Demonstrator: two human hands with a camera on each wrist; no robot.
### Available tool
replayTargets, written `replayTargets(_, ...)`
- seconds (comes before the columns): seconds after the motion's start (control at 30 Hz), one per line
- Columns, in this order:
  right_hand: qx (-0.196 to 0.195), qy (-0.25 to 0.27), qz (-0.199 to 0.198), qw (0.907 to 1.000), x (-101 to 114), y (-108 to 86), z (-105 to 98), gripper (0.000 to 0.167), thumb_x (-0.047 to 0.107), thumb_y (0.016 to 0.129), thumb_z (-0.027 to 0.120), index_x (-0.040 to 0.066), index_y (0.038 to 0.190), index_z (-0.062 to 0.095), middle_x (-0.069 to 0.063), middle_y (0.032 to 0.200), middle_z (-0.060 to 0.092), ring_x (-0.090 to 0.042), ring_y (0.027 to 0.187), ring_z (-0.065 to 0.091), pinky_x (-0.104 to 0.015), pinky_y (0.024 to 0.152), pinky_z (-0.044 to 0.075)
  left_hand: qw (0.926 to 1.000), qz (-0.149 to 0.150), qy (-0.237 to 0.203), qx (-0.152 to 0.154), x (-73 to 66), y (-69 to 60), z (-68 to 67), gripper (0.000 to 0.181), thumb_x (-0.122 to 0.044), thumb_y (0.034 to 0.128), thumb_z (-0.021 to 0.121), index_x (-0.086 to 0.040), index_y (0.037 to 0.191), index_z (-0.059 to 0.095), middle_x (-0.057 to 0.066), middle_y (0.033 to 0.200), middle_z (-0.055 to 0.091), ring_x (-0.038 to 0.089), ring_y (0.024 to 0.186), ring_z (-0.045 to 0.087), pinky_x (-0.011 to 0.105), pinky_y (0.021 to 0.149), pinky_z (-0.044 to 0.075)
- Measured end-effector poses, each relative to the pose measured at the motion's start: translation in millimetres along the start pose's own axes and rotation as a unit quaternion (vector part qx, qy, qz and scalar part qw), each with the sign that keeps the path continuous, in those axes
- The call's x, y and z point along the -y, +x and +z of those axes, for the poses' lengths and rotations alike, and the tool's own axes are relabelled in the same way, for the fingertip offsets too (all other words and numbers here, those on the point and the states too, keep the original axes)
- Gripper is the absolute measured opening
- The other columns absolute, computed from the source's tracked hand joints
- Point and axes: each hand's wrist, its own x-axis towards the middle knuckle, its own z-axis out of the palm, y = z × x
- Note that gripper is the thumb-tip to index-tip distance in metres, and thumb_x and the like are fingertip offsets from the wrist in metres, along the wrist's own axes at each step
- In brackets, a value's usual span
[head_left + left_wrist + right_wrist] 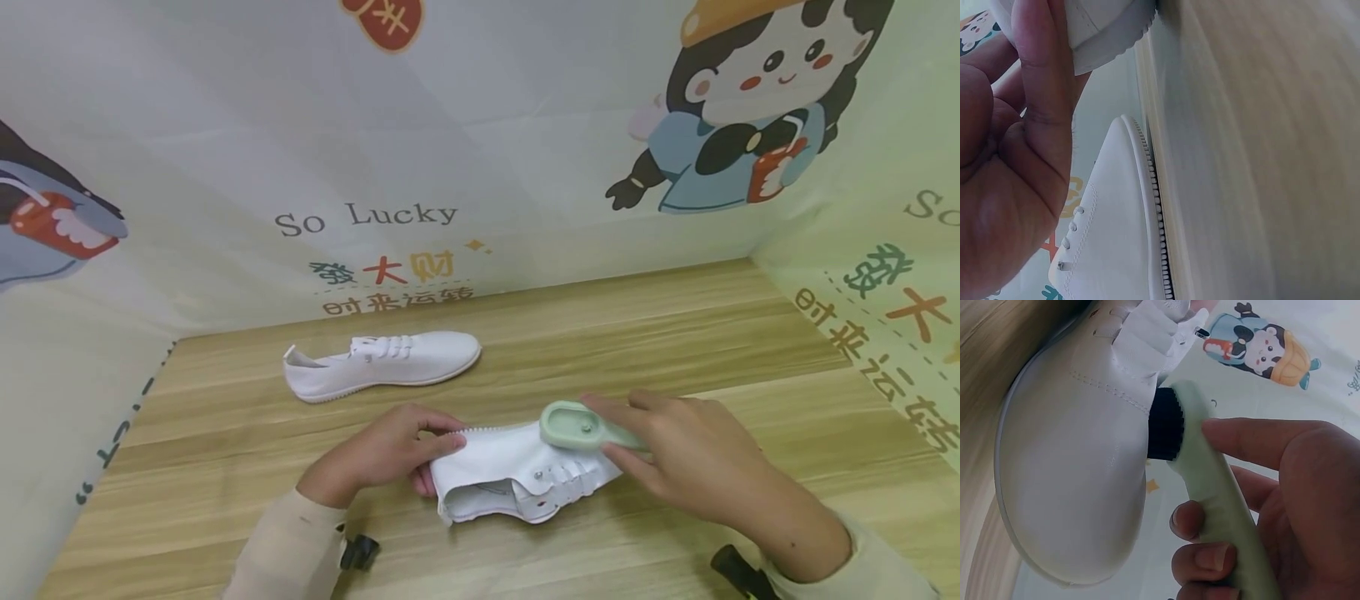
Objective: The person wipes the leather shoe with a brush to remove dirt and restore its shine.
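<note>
A white lace-up shoe (487,462) lies tipped on its side, its opening toward the viewer. My left hand (393,454) grips its heel end, thumb on the upper. In the left wrist view the fingers (1041,69) press against the heel. My right hand (690,454) holds a light green shoe brush (573,425) by its handle, the index finger laid along the back of the head. Dark bristles (1166,424) touch the side of the shoe near the laces in the right wrist view.
A second white shoe (386,362) stands upright on the wooden table (637,333), behind the held one, toe to the right. Printed cloth walls (525,167) with cartoon figures and lettering enclose the table at the back and sides.
</note>
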Motion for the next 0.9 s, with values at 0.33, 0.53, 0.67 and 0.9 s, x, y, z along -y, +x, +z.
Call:
replayTargets(0.33,0.024,0.001,-0.04,0.9989,23,10.8,14,0.048,0.042,0.086,0.065,0.031,0.132,0.056,-0.001,0.088,0.062,-0.007,0.058,0.049,-0.028,0.048,0.039,0.9999,0.008,0.007,0.005,-1.1,0.8,1.7,0.027,-0.029,0.0933,0.061,-0.013,0.114,0.067,0.006,0.094,0.068,0.021,0.051,0.064,0.037,0.048,0.053)
replayTargets(0.53,0.031,-0.002,-0.061,0.9976,44,17.2,26,0.049,0.043,0.086,0.065,0.03,0.133,0.056,0.005,0.078,0.054,-0.004,0.054,0.039,-0.021,0.046,0.032,1.0,0.007,0.006,0.003,-2.8,2.1,2.0,0.026,-0.029,0.094,0.059,-0.014,0.114,0.067,0.007,0.098,0.068,0.022,0.051,0.064,0.037,0.048,0.053)
replayTargets(0.67,0.021,-0.002,-0.066,0.9976,50,17.2,31,0.051,0.043,0.084,0.068,0.031,0.133,0.056,0.007,0.075,0.051,-0.003,0.053,0.037,-0.019,0.045,0.03,1.0,0.003,0.001,0.005,-2.8,1.1,1.8,0.026,-0.028,0.0942,0.059,-0.014,0.115,0.066,0.008,0.101,0.067,0.022,0.051,0.065,0.037,0.048,0.054)
replayTargets(0.9,0.019,0.006,-0.036,0.9992,38,9.1,25,0.049,0.044,0.086,0.066,0.034,0.133,0.055,0.007,0.078,0.052,-0.003,0.055,0.039,-0.021,0.046,0.03,1.0,0.002,0.006,0.0,-2.1,-2.2,1.7,0.028,-0.028,0.0943,0.059,-0.011,0.116,0.066,0.009,0.103,0.066,0.021,0.051,0.064,0.038,0.048,0.054)
